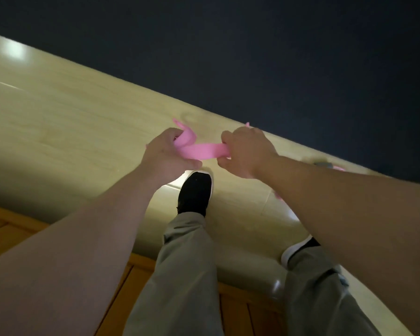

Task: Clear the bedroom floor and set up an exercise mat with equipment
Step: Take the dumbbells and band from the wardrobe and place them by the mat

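Observation:
A pink resistance band point(199, 149) is stretched between my two hands above the pale tiled floor point(66, 122). My left hand point(165, 154) grips its left end, where a loose loop sticks up past the fingers. My right hand point(247, 151) grips the right end, fingers curled round it. A dark navy exercise mat point(277, 57) covers the floor beyond the hands, its edge running diagonally from upper left to right.
My black shoe point(195, 191) stands on the tiles just below the hands, and my other shoe point(298, 249) is at the lower right. More pink band pieces point(337, 168) and a small grey object point(323, 164) lie by the mat edge. Wooden flooring point(0, 229) shows at the lower left.

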`<state>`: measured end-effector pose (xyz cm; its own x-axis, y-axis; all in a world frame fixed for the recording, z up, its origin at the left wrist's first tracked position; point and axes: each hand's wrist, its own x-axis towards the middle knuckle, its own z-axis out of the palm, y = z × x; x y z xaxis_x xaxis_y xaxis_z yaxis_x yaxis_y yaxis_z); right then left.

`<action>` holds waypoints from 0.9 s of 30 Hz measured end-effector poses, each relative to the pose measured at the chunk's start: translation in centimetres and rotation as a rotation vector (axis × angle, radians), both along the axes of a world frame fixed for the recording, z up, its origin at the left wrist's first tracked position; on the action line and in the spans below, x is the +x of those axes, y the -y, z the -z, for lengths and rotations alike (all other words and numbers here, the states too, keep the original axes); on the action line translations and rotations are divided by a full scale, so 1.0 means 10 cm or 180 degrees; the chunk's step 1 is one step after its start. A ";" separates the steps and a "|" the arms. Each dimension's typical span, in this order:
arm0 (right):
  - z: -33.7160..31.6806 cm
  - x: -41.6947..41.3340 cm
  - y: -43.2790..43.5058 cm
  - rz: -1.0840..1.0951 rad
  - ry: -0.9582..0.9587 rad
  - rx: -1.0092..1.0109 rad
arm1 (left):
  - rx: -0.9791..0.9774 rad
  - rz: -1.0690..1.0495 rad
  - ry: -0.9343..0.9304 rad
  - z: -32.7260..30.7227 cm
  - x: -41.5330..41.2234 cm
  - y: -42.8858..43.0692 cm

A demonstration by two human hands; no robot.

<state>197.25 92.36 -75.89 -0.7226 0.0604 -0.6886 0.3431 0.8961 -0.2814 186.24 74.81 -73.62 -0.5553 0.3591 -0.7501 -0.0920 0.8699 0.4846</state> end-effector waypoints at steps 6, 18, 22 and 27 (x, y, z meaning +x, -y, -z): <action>-0.20 -0.40 0.24 -0.0236 0.0076 0.0270 | 0.0291 -0.2084 0.0058 -0.11 -0.44 0.32; -0.38 -1.34 0.91 0.0149 0.0601 -0.0328 | 0.0191 -0.3025 -0.0639 -0.32 -0.99 1.20; -0.56 -1.79 1.16 0.0294 0.0667 -0.0575 | -0.0108 -0.3230 -0.0509 -0.45 -1.13 1.48; -0.80 -2.28 1.42 0.0167 0.0276 -0.0470 | -0.0199 -0.3522 -0.0397 -0.65 -1.30 1.64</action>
<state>174.45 78.15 -67.88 -0.6586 -0.0100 -0.7524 0.4171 0.8274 -0.3761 173.21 58.42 -67.15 -0.6184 -0.4166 -0.6663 -0.7852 0.3617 0.5026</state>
